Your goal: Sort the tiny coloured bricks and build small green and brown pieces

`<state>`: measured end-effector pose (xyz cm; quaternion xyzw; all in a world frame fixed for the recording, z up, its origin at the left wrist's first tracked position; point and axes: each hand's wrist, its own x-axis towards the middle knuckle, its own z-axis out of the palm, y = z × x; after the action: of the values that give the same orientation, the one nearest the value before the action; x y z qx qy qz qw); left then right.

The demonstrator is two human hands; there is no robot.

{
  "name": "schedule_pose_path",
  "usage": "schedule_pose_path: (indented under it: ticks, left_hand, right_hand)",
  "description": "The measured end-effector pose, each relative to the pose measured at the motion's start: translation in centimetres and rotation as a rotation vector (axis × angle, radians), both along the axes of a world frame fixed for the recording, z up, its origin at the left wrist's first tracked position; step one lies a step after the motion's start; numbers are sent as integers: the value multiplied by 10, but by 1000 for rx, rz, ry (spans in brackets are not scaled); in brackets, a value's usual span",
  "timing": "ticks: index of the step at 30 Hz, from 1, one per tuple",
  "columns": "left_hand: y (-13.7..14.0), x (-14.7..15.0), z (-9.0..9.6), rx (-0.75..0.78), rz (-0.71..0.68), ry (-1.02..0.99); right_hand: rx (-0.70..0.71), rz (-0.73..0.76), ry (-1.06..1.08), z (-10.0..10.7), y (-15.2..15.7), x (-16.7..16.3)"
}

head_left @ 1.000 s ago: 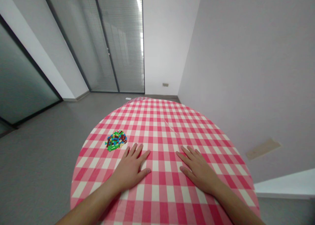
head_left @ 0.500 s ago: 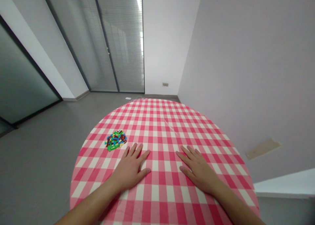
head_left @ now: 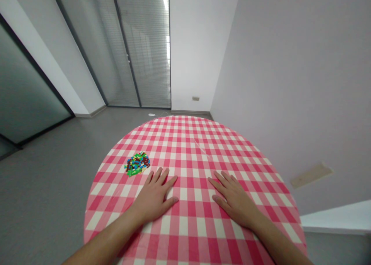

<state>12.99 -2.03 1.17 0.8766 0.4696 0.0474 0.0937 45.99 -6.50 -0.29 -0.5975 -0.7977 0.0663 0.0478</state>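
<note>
My left hand [head_left: 155, 197] lies palm down on the red and white checked tablecloth [head_left: 185, 226], its fingers spread and holding nothing. Just beyond its fingertips, to the left, is a small pile of building bricks [head_left: 137, 164] in green, blue, dark brown and a little yellow. The pile and the hand are apart. My right hand [head_left: 234, 199] also rests flat on the cloth, fingers stretched out, with only the cloth under it. A stretch of bare checked cloth separates the two thumbs.
The round table's edge curves around both forearms. A pale wall [head_left: 290, 83] rises close on the right, with a white ledge [head_left: 336, 218] low down. Beyond the table are a glass door [head_left: 145, 64], a wall socket [head_left: 196, 98] and a white power strip [head_left: 151, 114] on the grey floor [head_left: 55, 195].
The view has shifted very slightly. Both hands and the pile of bricks stay where they were on the cloth.
</note>
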Motion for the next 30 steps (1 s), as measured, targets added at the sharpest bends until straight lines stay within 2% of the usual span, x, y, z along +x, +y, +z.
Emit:
schedule_pose_path:
  ticks: [6, 10, 14, 16, 19, 22, 25, 30]
  left_hand:
    - [0, 1, 3, -6, -5, 17]
    - [6, -7, 12, 4, -63, 5]
    - [33, -41, 23, 135, -86, -47]
    - [54, -66, 24, 154, -30, -71]
    - [85, -102, 16, 134, 63, -98]
    - [105, -121, 5, 143, 118, -119]
    - [115, -120, 1, 107, 65, -166]
    - [117, -109, 6, 48, 38, -223]
  right_hand:
    - [12, -10, -14, 1, -1, -1]
    - [38, -54, 6, 1, -2, -1]
    - [72, -63, 39, -3, -2, 1]
    - [105, -55, 48, -6, -2, 2]
    - [152, -36, 57, -9, -1, 4]
    - [171, -40, 56, -11, 0, 5]
    - [198, -50, 65, -12, 0, 5]
    - [335, -67, 51, -17, 2, 9]
